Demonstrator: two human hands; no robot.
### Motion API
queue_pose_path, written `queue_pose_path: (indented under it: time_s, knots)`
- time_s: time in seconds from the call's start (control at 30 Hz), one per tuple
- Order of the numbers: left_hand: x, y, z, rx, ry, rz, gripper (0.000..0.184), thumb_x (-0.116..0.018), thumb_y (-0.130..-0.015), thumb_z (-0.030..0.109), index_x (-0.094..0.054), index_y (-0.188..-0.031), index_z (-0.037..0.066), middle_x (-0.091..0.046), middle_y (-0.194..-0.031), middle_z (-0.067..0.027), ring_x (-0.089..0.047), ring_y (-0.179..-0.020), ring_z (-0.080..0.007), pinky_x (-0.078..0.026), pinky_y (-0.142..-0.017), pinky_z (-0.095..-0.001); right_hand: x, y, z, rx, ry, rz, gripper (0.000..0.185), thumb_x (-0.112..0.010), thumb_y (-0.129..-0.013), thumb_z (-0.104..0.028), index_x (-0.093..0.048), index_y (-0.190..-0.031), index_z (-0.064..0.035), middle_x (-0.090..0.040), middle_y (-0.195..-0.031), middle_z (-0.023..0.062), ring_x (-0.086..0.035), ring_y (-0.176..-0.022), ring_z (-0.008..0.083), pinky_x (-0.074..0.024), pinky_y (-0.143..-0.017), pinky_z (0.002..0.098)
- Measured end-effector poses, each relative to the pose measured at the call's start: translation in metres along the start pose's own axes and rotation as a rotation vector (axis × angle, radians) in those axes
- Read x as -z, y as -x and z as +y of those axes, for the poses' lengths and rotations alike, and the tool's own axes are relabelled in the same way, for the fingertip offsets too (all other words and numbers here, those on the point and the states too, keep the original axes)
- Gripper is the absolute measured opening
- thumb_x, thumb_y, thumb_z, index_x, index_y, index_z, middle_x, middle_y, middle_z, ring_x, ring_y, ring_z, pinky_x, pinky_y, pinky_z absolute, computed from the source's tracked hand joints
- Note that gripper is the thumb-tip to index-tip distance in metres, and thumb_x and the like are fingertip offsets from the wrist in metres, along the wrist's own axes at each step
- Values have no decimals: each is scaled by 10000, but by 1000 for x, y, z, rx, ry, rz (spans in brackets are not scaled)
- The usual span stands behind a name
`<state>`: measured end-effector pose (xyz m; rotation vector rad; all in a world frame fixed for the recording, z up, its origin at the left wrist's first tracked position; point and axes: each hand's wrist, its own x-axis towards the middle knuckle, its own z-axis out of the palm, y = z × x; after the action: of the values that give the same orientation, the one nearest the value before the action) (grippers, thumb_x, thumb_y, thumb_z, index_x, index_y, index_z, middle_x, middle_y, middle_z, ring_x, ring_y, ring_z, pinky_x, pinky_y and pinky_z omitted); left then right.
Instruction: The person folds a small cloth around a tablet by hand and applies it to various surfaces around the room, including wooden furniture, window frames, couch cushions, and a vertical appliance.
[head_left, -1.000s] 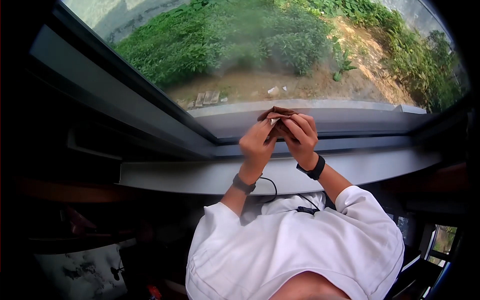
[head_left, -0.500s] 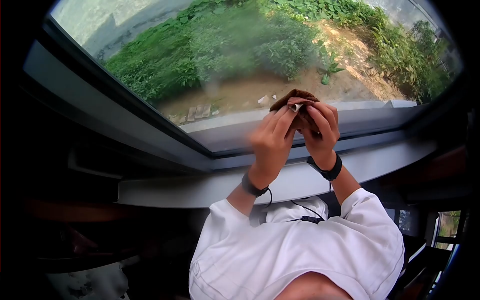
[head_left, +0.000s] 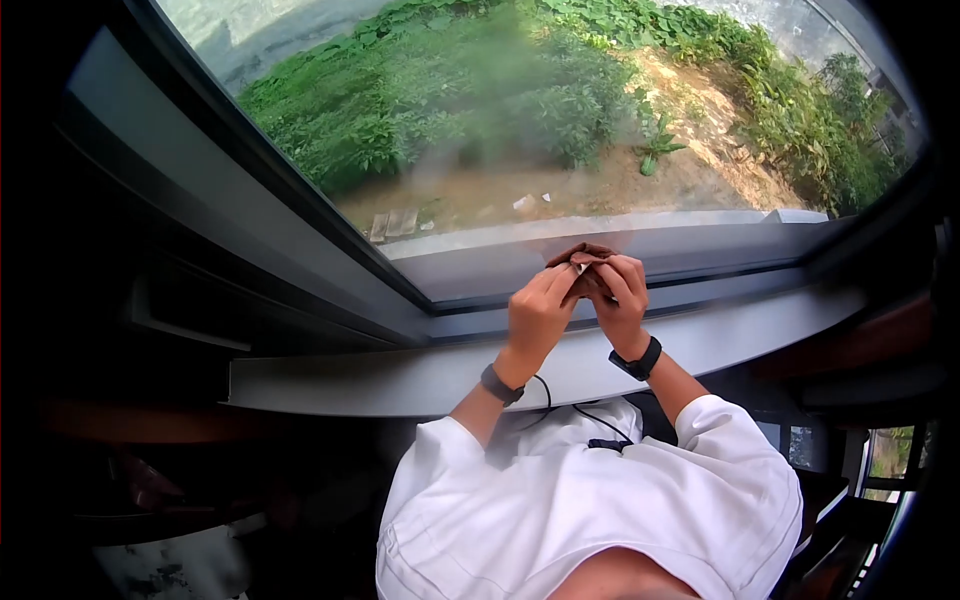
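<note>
Both hands meet on a crumpled brown cloth (head_left: 584, 253), held up in front of the window. My left hand (head_left: 540, 312) grips its left side, fingers bent over the near edge. From the right, my right hand (head_left: 622, 300) pinches the other side, its fingertips close to the left ones. A small whitish bit shows in the fold between the fingers; I cannot tell what it is. The cloth's lower part is mostly hidden behind the fingers. Each wrist wears a dark band.
A pale window sill (head_left: 400, 385) runs below my forearms. Just beyond the hands are the dark window frame (head_left: 500, 320) and the glass, with green plants (head_left: 450, 110) and bare soil outside. Dark furniture stands at both sides.
Both hands have come down and nearer to my body with the brown cloth, away from the upper glass. The grip of both hands stays on it.
</note>
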<state>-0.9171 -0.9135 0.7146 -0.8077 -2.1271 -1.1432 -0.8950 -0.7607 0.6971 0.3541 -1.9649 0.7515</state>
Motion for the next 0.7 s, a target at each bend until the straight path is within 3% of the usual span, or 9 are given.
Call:
queue_pose_path:
  time_s: [0.17, 0.2, 0.4, 0.5, 0.7]
  knots:
    - [71, -20, -3, -77, -157, 199, 433, -760, -730, -43, -695, -1146, 59, -717, -1070, -117, -693, -916, -309, -569, -749, -373, -34, -51, -50, 143, -151, 5, 394, -738, -673, 71, -688, -1055, -9, -665, -1084, 136, -620, -961, 351, -540, -800, 409]
    - [84, -34, 4, -75, -161, 222, 431, -757, -737, -53, -696, -1149, 56, -716, -1079, -120, -691, -922, -316, -565, -760, -376, -34, -67, -61, 153, -156, 32, 398, -811, -692, 26, -702, -1073, -8, -679, -1087, 127, -628, -952, 333, -536, -809, 394]
    - [121, -104, 30, -222, -151, 431, 440, -750, -741, -87, -700, -1156, 49, -710, -1110, -132, -679, -999, -336, -549, -843, -397, -27, -154, -100, 260, -201, 198, 456, -809, -672, 31, -701, -1113, -17, -682, -1095, 131, -631, -945, 313, -533, -810, 375]
    - [118, -100, 26, -195, -172, 422, 413, -758, -734, -88, -702, -1124, 35, -719, -1080, -123, -691, -954, -308, -562, -817, -375, -31, -157, -96, 317, -171, 247, 478, -789, -621, 38, -709, -1087, -32, -688, -1065, 95, -625, -931, 278, -530, -794, 355]
    - [98, -56, 6, -90, -172, 287, 408, -758, -706, -95, -698, -1090, 29, -705, -1029, -141, -675, -944, -344, -554, -833, -399, -36, -105, -69, 270, -148, 88, 436, -773, -641, 26, -711, -1068, -44, -687, -1097, 90, -619, -951, 279, -533, -807, 367]
